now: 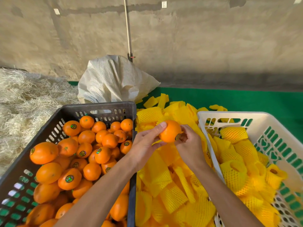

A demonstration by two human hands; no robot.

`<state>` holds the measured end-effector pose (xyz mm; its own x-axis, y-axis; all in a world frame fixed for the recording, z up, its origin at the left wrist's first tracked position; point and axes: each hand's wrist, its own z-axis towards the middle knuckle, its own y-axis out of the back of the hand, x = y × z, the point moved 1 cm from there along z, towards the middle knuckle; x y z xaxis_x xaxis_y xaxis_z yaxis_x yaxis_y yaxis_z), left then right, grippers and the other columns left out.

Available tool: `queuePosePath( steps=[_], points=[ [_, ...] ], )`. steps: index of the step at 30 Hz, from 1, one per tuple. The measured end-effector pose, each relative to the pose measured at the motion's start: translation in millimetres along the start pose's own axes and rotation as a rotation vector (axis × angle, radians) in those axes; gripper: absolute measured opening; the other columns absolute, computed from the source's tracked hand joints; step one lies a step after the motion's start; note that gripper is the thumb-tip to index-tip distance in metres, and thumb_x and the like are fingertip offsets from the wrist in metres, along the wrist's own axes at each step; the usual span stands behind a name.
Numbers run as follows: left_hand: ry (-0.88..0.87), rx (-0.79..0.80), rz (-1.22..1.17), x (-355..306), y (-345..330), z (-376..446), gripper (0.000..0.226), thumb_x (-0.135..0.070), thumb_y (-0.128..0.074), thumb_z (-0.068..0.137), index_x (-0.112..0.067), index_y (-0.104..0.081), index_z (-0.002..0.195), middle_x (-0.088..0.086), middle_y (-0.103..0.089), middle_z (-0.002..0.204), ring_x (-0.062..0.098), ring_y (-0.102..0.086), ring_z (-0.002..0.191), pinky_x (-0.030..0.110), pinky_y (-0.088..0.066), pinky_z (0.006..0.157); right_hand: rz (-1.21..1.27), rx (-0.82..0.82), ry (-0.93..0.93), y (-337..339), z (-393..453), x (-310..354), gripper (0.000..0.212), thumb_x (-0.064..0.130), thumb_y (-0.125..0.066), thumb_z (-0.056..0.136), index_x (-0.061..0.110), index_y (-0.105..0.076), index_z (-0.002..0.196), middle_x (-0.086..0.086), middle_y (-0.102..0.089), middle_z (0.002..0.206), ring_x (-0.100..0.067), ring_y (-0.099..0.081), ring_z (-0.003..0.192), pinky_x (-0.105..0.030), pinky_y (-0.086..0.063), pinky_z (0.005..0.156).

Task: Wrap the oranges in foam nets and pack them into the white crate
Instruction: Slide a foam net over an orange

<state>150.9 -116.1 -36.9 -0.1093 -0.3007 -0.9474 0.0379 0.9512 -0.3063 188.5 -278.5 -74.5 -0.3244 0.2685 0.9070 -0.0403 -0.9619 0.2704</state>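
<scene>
Forearms reach in from the bottom edge, crossing the rim of the dark crate point(98, 106) and the loose pile of yellow foam nets point(170, 185) lying between the two crates. Left hand point(144, 145) cups one bare orange point(170, 131) from below and behind, thumb laid over its top. Right hand point(188, 143) meets it from the other side, fingers curled close at the sticker end; whether they pinch the fruit or only steady it, cannot tell. Orange held above the net pile, not yet sleeved. A yellow edge shows under the left palm, possibly a net; unclear.

White crate point(229, 114) to the right, already holding wrapped oranges point(233, 134). Dark crate on the left, heaped with unwrapped fruit.

Judgement on the step: wrapping is just starting. Best to keep the orange seated in the left palm, pick a single net with the right, spread its mouth wide, and draw it over the narrow end so the mesh stretches evenly. Foam likely tears if yanked one-sided. Cover the whole fruit before it goes right.

White sack point(114, 79) and straw point(24, 99) beyond.
</scene>
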Motion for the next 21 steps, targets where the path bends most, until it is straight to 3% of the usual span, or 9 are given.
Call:
queuePosePath(
  steps=[2, 4, 7, 10, 12, 15, 18, 21],
  points=[
    [-0.017, 0.047, 0.030, 1, 0, -1, 0.060, -0.052, -0.079, 0.076, -0.009, -0.078, 0.117, 0.006, -0.071, 0.130, 0.028, -0.063, 0.126, 0.036, -0.055, 0.100, -0.003, 0.020, 0.034, 0, -1, -2, 0.022, 0.002, -0.075, 0.084, 0.017, -0.069, 0.098, 0.001, -0.069, 0.094, -0.015, -0.065, 0.084, -0.033, -0.053, 0.070],
    [-0.032, 0.081, 0.064, 1, 1, -2, 0.073, -0.052, -0.082, 0.076, 0.000, -0.071, 0.126, 0.013, -0.068, 0.134, 0.035, -0.060, 0.129, 0.047, -0.049, 0.110, 0.007, 0.046, 0.052, 1, -2, -4, 0.022, 0.003, -0.076, 0.082, 0.016, -0.070, 0.099, 0.001, -0.070, 0.091, -0.010, -0.064, 0.081, -0.024, -0.051, 0.068],
    [-0.034, 0.071, 0.083, 2, 2, -2, 0.066, -0.044, -0.078, 0.079, 0.002, -0.070, 0.126, 0.017, -0.069, 0.132, 0.040, -0.059, 0.129, 0.055, -0.044, 0.116, -0.028, 0.078, 0.054, 5, 0, -8, 0.025, 0.010, -0.078, 0.082, 0.021, -0.070, 0.102, 0.007, -0.069, 0.091, -0.006, -0.064, 0.082, -0.015, -0.046, 0.066],
    [-0.008, 0.037, 0.043, 3, 1, 0, 0.051, -0.044, -0.074, 0.081, -0.005, -0.079, 0.113, 0.007, -0.073, 0.128, 0.026, -0.065, 0.126, 0.042, -0.055, 0.106, -0.075, 0.122, 0.082, 4, 0, -8, 0.030, 0.009, -0.074, 0.083, 0.026, -0.066, 0.107, 0.015, -0.066, 0.093, 0.001, -0.063, 0.084, -0.011, -0.046, 0.066],
    [0.010, -0.023, -0.017, 3, 2, 2, 0.042, -0.046, -0.076, 0.081, -0.009, -0.083, 0.099, 0.005, -0.075, 0.123, 0.024, -0.067, 0.123, 0.034, -0.060, 0.094, -0.079, 0.113, 0.070, 0, 0, -4, 0.022, 0.009, -0.067, 0.094, 0.025, -0.066, 0.109, 0.013, -0.067, 0.090, -0.001, -0.064, 0.078, -0.015, -0.048, 0.063],
    [0.029, -0.165, -0.089, 3, 5, 6, 0.045, -0.047, -0.081, 0.078, -0.008, -0.081, 0.101, 0.008, -0.074, 0.123, 0.029, -0.065, 0.123, 0.041, -0.061, 0.094, -0.021, -0.005, 0.075, 0, 0, 4, 0.015, 0.030, -0.053, 0.104, 0.026, -0.066, 0.110, 0.010, -0.066, 0.073, -0.005, -0.065, 0.062, -0.015, -0.045, 0.051],
    [-0.030, -0.265, 0.081, 8, 2, 7, 0.046, -0.053, -0.081, 0.077, -0.014, -0.082, 0.101, 0.001, -0.079, 0.106, 0.023, -0.072, 0.110, 0.046, -0.063, 0.089, -0.018, -0.102, 0.167, 4, -2, 12, 0.015, 0.034, -0.053, 0.105, 0.027, -0.066, 0.105, 0.008, -0.059, 0.068, -0.012, -0.058, 0.059, -0.025, -0.044, 0.048],
    [-0.205, -0.340, 0.326, 11, -3, 3, 0.045, -0.056, -0.074, 0.087, -0.012, -0.079, 0.091, 0.005, -0.077, 0.088, 0.023, -0.075, 0.084, 0.042, -0.065, 0.077, -0.149, -0.170, 0.353, 1, -11, 22, 0.016, 0.024, -0.058, 0.103, 0.017, -0.067, 0.114, 0.018, -0.060, 0.079, 0.000, -0.060, 0.072, -0.007, -0.042, 0.060]
  ],
)
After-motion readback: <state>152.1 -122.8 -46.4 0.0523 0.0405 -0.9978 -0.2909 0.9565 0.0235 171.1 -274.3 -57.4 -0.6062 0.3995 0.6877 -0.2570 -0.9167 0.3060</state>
